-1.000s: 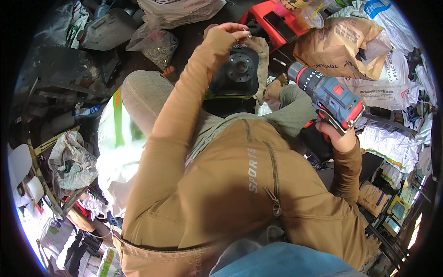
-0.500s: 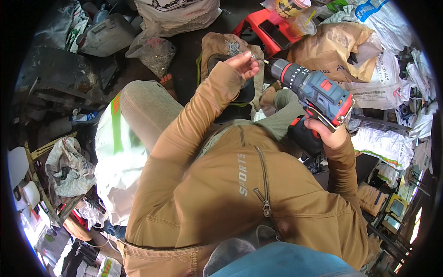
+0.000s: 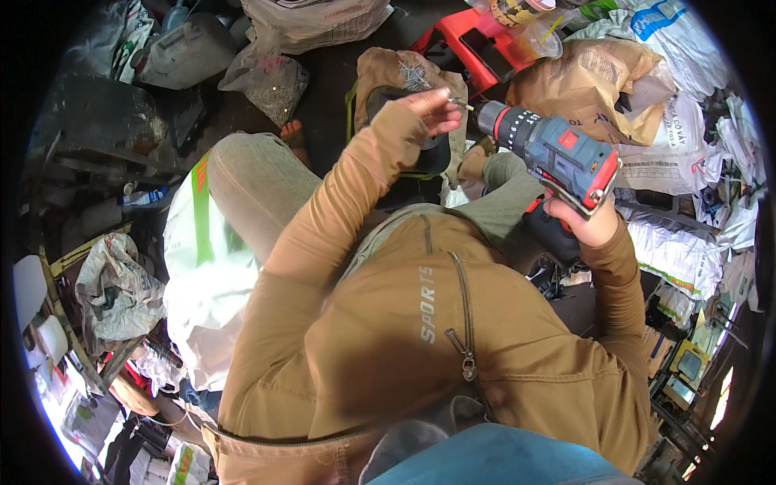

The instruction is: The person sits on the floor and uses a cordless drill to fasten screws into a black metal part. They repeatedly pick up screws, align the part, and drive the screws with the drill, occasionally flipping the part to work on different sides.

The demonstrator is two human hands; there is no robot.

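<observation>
My right hand [image 3: 584,220] grips the handle of a blue-grey and red cordless drill [image 3: 558,149], its bit pointing left toward my other hand. At the bit's tip, my left hand [image 3: 435,111] has thumb and forefinger pinched together around something small, too small to make out. The other fingers of that hand are curled. Just beyond it, a pile of thin silvery screws or nails [image 3: 415,77] lies on a brown cloth [image 3: 378,71] draped over a dark seat-like surface.
A red plastic stool [image 3: 485,77] holds a phone [image 3: 483,50] and drink cups [image 3: 537,42]. Right of it lies a brown paper sack [image 3: 594,81]. A clear bag of small parts [image 3: 271,89] and a grey jerrycan [image 3: 187,56] stand at the far left. White sacks [image 3: 206,275] flank my legs.
The drill and my right hand have shifted slightly right and down. My left hand has moved a little to the right, staying at the bit's tip.
</observation>
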